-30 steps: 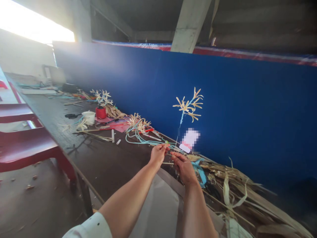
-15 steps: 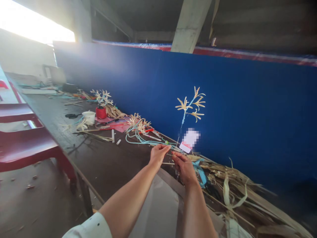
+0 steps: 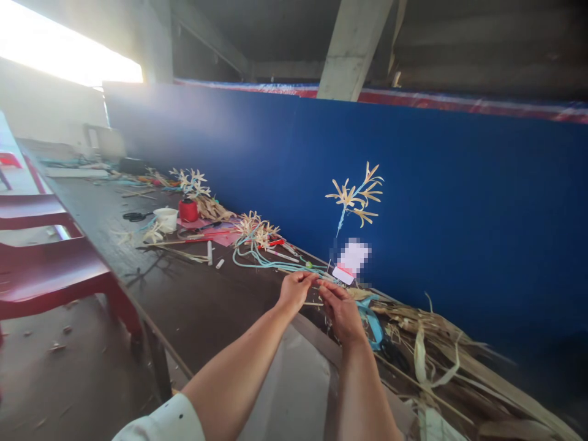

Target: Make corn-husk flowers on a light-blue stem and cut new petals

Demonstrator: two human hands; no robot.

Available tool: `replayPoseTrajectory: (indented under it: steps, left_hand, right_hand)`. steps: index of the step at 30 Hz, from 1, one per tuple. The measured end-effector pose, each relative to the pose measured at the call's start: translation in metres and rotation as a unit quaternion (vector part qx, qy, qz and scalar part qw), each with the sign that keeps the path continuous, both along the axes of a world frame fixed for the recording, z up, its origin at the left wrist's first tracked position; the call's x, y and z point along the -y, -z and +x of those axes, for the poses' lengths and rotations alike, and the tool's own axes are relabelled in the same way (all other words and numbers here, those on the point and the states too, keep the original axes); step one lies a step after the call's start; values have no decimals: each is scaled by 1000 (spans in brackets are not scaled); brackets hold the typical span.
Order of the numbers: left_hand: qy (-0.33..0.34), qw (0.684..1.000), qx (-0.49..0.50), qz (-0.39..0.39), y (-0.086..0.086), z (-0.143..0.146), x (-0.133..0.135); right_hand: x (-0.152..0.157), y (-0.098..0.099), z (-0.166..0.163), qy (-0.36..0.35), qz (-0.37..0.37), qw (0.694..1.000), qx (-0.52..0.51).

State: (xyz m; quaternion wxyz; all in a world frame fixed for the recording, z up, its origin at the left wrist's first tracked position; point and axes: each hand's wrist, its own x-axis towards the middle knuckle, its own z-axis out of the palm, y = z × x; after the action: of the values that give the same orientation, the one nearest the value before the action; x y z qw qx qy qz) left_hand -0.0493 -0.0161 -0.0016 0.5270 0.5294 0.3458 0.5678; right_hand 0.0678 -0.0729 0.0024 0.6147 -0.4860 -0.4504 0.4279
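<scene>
My left hand (image 3: 295,290) and my right hand (image 3: 340,308) meet above the table, thumbs and forefingers pinched close together. Whatever lies between the fingertips is too small to make out. Just beyond them rises a slim stem wrapped in light blue (image 3: 340,222), topped by several pale dried-husk flowers (image 3: 344,195). Its lower end runs down behind a white card (image 3: 351,263), partly blurred out; I cannot tell what holds it up. Light blue cords (image 3: 271,266) lead along the table to a bunch of similar husk flowers (image 3: 260,231).
Dried husks (image 3: 441,343) and a blue tape-like ring (image 3: 373,324) lie to the right. Leftward are a red thread spool (image 3: 188,211), a white cup (image 3: 165,219) and black scissors (image 3: 136,216). A blue partition (image 3: 441,202) backs the table (image 3: 220,318); red chairs (image 3: 55,269) stand at left.
My fingertips have come together; a small gap showed between the hands before. The flower stem has shifted very slightly, and the view has moved a little.
</scene>
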Motion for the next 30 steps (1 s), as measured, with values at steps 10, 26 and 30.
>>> replayPoseTrajectory:
  steps: [10,26,30]
  left_hand:
    - [3,1000,3,3,1,1,1]
    - [7,1000,-16,-20,-3,2,4]
    - [17,999,-22,-26,-2,4,4]
  right_hand:
    - [1,-3,-1,11,-6,1000,-4]
    - [-3,-3,1,112,24,993,4]
    - [-5,1,4,148,26,988,30]
